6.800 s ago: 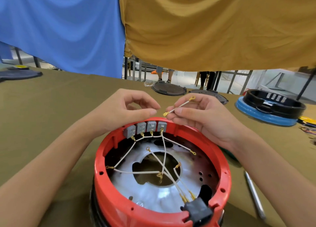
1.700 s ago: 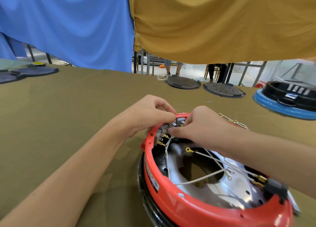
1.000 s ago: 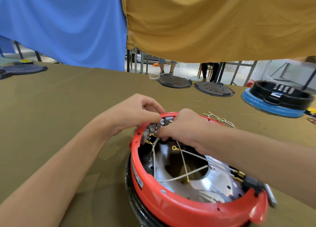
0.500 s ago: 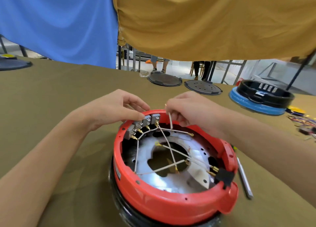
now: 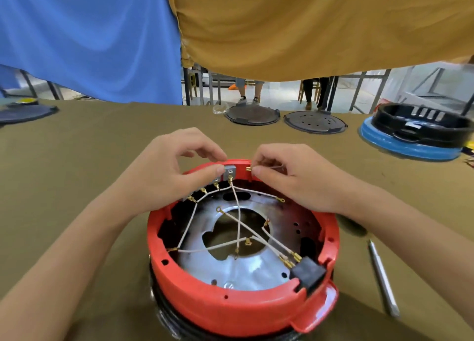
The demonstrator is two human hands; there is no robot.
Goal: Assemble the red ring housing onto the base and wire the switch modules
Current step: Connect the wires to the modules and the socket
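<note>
Red ring housing [image 5: 230, 307] sits on the black base [image 5: 169, 328] on the worktop [image 5: 77, 161]. My left grip [image 5: 174, 171] pinches the end switch module [image 5: 230, 171] at the far rim; my right grip [image 5: 287, 176] pinches a loose white wire [image 5: 266, 168], its brass terminal [image 5: 248, 169] just beside that module.

A blue cloth [image 5: 84, 37] and an ochre cloth [image 5: 320, 25] are hung behind the olive-covered counter [image 5: 77, 161]; a pale floor [image 5: 277, 96] and metal legs [image 5: 201, 86] are seen beneath.

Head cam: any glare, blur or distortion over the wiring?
Head view: glare on the metal plate near the front; strong wide-angle bowing at the curtain and table edges; hands, switch modules and white wires reasonably sharp; soft shadows, even light.
</note>
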